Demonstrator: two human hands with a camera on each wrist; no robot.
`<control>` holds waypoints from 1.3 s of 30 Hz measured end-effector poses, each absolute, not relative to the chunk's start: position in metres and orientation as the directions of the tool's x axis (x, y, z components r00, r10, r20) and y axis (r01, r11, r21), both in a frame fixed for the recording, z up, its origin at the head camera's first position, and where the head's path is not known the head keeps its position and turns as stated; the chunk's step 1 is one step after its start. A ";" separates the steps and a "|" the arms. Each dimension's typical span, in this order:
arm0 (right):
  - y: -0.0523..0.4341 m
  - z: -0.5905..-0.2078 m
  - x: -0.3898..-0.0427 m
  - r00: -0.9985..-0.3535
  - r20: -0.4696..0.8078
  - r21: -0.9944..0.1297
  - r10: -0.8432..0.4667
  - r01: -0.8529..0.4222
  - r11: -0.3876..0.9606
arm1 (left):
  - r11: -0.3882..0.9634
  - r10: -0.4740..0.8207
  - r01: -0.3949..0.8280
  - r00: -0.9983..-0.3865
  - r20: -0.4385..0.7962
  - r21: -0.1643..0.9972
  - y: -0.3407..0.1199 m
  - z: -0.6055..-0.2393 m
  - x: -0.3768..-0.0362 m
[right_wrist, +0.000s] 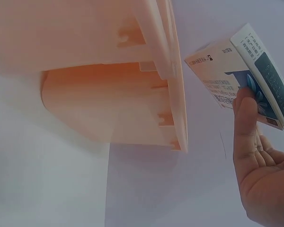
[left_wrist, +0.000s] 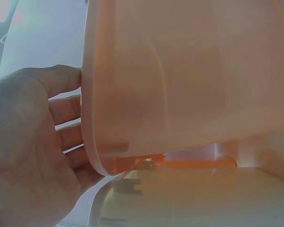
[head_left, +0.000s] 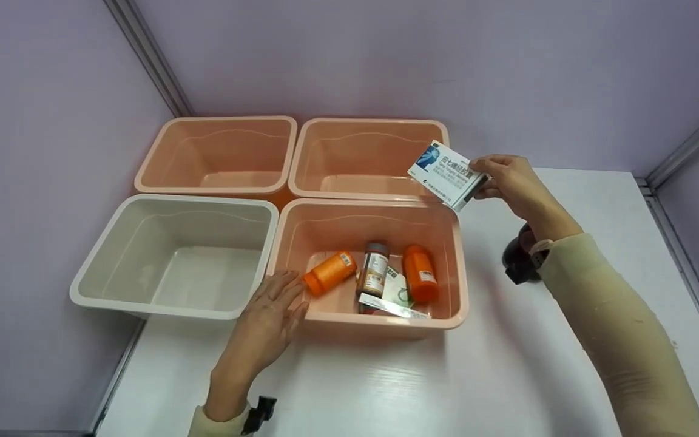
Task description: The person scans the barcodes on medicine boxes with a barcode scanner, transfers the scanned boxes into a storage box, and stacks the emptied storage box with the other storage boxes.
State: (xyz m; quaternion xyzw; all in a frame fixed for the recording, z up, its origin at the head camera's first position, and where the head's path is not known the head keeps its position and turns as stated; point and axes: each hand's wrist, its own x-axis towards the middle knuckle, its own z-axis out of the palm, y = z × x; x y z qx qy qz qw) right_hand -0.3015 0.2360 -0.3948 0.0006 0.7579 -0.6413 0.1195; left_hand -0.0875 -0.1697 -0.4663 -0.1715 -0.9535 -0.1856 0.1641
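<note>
My right hand (head_left: pixel 516 185) pinches a white and blue medicine box (head_left: pixel 446 175) by its right end. It holds the box above the right rims of the pink bins, its printed face up. In the right wrist view the thumb lies against the box's underside (right_wrist: pixel 217 71). My left hand (head_left: pixel 269 315) rests with extended fingers on the front left corner of the near pink bin (head_left: pixel 380 323). Inside that bin lie an orange bottle (head_left: pixel 330 273), a second orange bottle (head_left: pixel 420 273), a brown bottle with a grey cap (head_left: pixel 376 270) and a white and green box (head_left: pixel 395 288).
Left of the near pink bin stands a grey-white bin (head_left: pixel 170 308). Two more pink bins, one at the back left (head_left: pixel 216 189) and one at the back right (head_left: pixel 368 195), stand against the wall. A dark round object (head_left: pixel 519 258) is partly hidden beneath my right wrist.
</note>
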 end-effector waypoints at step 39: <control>0.205 -0.394 -0.342 -0.972 -0.204 -0.930 -0.117 0.155 0.335 | 0.883 0.252 0.343 -0.923 0.290 0.322 -0.163 -0.470 -0.084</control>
